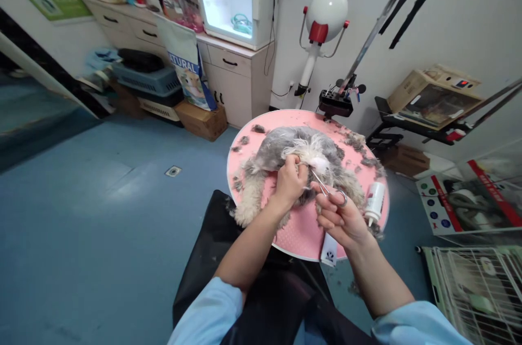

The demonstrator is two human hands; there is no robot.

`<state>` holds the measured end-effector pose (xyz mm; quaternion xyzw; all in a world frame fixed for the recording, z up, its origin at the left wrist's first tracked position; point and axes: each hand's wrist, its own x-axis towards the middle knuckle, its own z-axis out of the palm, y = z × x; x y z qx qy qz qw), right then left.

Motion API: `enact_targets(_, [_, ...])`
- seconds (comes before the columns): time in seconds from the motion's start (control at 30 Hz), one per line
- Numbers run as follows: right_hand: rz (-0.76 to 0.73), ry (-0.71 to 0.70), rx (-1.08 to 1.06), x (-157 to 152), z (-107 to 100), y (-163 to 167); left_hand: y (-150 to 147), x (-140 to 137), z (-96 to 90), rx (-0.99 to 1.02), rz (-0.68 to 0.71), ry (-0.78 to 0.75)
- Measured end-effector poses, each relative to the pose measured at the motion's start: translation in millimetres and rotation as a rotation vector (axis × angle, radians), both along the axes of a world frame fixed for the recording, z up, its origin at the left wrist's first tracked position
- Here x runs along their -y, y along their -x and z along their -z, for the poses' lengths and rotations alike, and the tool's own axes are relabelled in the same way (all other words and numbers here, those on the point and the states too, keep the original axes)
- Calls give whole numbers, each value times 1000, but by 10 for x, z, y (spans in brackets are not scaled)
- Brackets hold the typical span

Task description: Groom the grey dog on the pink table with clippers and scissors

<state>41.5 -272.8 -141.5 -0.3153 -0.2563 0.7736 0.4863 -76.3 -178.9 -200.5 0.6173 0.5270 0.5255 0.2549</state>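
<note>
A grey dog [274, 148] with close-clipped body fur and shaggy cream legs lies on a round pink grooming table [304, 233]. My left hand [290, 180] is closed in the long pale fur at the dog's head, where an ear seems to be held; the fingertips are partly hidden. My right hand [340, 218] holds a slim metal hemostat [321, 184] by its finger rings. Its tip reaches into the fur just right of my left fingers, beside a white fluffy patch [319, 164]. What the tip grips, if anything, is too small to tell.
A white nozzle bottle [374, 201] lies at the table's right, and a white packet [328, 250] at the front edge. Clipped fur tufts [355, 142] are scattered about. Behind stand a grooming arm [369, 40] with straps and a white-and-red dryer [326, 13].
</note>
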Motion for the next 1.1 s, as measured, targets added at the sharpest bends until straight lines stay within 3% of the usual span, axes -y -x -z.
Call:
enact_targets(0.27, [25,-47,-18,143,-15,-44,-24,-22,-6,2,-20,8])
enact_targets(0.47, [-97,85,-192,40,-85,-66,-45,-26,16,17,-19,-41])
enact_targets(0.63, [-109,147,-211,-95,-132,-9,-58,34,58,23,-21,-2])
enact_targets(0.93, [-27,-9,-39,12,28,-40,-51,5,125,37,-36,-66])
enact_targets(1.1, [-95,31,-135,39,-2,-124,-64,-20,134,50,-44,-96])
